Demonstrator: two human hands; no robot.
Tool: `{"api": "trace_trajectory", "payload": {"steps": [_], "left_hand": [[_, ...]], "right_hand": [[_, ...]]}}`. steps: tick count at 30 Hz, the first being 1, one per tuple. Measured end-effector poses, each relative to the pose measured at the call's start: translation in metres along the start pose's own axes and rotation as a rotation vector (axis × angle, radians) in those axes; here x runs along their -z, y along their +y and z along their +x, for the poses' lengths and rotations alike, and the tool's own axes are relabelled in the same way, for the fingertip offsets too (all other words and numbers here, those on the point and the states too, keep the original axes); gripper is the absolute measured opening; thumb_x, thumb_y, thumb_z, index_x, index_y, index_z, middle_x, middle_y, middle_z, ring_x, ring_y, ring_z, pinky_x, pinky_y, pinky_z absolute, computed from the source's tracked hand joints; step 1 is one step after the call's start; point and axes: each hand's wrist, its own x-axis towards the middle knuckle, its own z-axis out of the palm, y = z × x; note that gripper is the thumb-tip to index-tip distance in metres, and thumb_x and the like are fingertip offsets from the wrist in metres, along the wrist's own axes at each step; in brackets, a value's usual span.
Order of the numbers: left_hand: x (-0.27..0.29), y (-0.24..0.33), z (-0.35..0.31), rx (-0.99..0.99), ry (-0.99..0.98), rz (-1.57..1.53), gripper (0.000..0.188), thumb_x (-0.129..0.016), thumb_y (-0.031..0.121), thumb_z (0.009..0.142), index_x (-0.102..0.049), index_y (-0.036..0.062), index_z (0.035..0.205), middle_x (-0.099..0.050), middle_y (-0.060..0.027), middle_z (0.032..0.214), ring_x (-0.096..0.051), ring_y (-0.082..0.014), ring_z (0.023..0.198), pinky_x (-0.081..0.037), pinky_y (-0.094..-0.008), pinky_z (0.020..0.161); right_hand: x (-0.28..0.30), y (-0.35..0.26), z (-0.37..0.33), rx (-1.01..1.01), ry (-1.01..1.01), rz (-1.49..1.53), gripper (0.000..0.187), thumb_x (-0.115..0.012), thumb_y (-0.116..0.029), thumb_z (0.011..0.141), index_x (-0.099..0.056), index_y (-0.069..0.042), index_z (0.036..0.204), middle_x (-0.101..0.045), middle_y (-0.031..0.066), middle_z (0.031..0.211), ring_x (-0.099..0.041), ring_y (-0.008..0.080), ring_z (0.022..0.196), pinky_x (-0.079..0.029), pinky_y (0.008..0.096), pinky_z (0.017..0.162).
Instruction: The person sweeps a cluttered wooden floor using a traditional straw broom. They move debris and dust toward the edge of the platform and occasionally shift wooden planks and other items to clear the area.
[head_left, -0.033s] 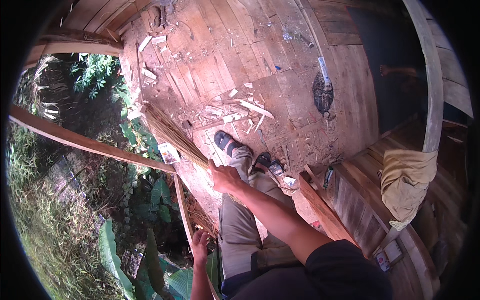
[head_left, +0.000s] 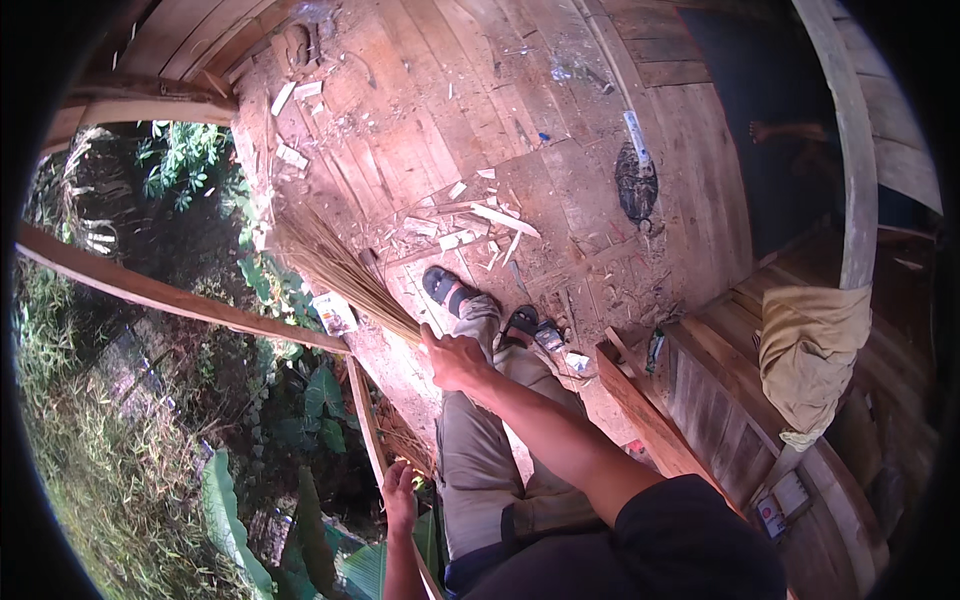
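My right hand [head_left: 457, 362] is closed round the near end of a stick broom [head_left: 345, 270], a bundle of thin brown stalks. The broom slants away to the far left, and its fanned, blurred tips are low over the boards near the floor's left edge. My left hand [head_left: 399, 497] is at the lower left, beside a thin wooden rail [head_left: 366, 420], its fingers curled. Whatever those fingers may hold is hidden. Pale wood offcuts [head_left: 505, 219] and chips lie on the plank floor [head_left: 420, 130] beyond my sandalled feet [head_left: 442, 285].
Plants and a drop lie past the wooden beam [head_left: 180, 295] on the left. A dark flattened object [head_left: 637, 185] lies on the right of the floor. A yellowish cloth [head_left: 812, 345] wraps a pole, near a timber edge [head_left: 650, 425]. A printed packet [head_left: 335, 313] lies at the left edge.
The broom's tips have swung slightly toward the far left and are more blurred. My right hand has shifted a little with it. The whole view has moved slightly.
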Motion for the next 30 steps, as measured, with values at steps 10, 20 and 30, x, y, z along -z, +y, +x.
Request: {"api": "trace_trajectory", "payload": {"steps": [10,20,30], "left_hand": [[-0.014,-0.058,-0.016,-0.008,-0.093,0.152,0.026,-0.059,0.025,0.093,-0.059,0.0071,0.111,-0.062,0.0001,0.094,-0.059,-0.0108,0.085,-0.046,-0.0263,0.074],[-0.014,-0.089,-0.033,-0.025,-0.106,0.344,0.027,-0.062,0.02,0.091,-0.058,0.003,0.112,-0.064,-0.0032,0.091,-0.058,-0.0096,0.076,-0.047,-0.0252,0.07],[-0.015,-0.061,-0.038,-0.074,-0.079,0.385,0.031,-0.062,0.021,0.091,-0.059,-0.0009,0.112,-0.063,-0.0088,0.094,-0.061,-0.0149,0.08,-0.05,-0.0288,0.072]], "right_hand": [[-0.045,0.271,-0.307,-0.546,0.452,-0.091,0.071,-0.066,-0.006,0.071,-0.039,-0.017,0.136,-0.059,0.0147,0.107,-0.064,0.0369,0.086,-0.051,0.0477,0.07],[-0.05,0.501,-0.291,-1.02,0.664,-0.036,0.06,-0.061,-0.006,0.076,-0.037,-0.012,0.131,-0.064,0.022,0.1,-0.063,0.0397,0.092,-0.051,0.049,0.077],[-0.073,0.302,-0.205,-0.244,0.102,-0.202,0.075,-0.066,-0.011,0.075,-0.029,-0.004,0.141,-0.064,0.0218,0.095,-0.066,0.0356,0.087,-0.052,0.0431,0.07]]}}
